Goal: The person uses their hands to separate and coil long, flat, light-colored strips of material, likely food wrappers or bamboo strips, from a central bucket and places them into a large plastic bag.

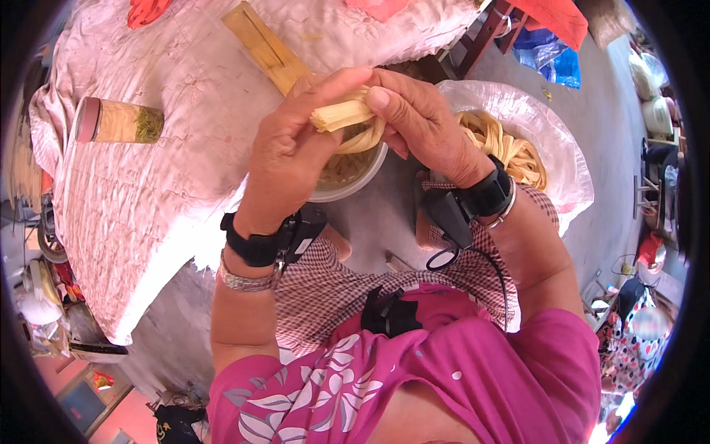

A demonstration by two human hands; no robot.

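A pale yellow bundle of flat, fibrous strips [343, 115] is bent into a loop between my two hands. My left hand [291, 144] curls around its cut end from the left. From the right, my right hand [424, 119] pinches the bundle between thumb and fingers. Directly beneath them is a white round tub [355, 192], partly hidden by my hands, with small pieces in murky liquid. Behind my left hand, a long split bamboo slat [266, 47] slants away across the cloth. To the right, a pile of similar pale strips [505, 144] lies in a clear plastic bag [568, 150].
A pink quilted cloth [183, 61] covers the surface at the left. On it lies a clear jar [119, 120] with a pinkish lid and green matter inside. Blue plastic bags [546, 55] sit at the upper right. A person in spotted clothing [638, 349] is at the right rim.
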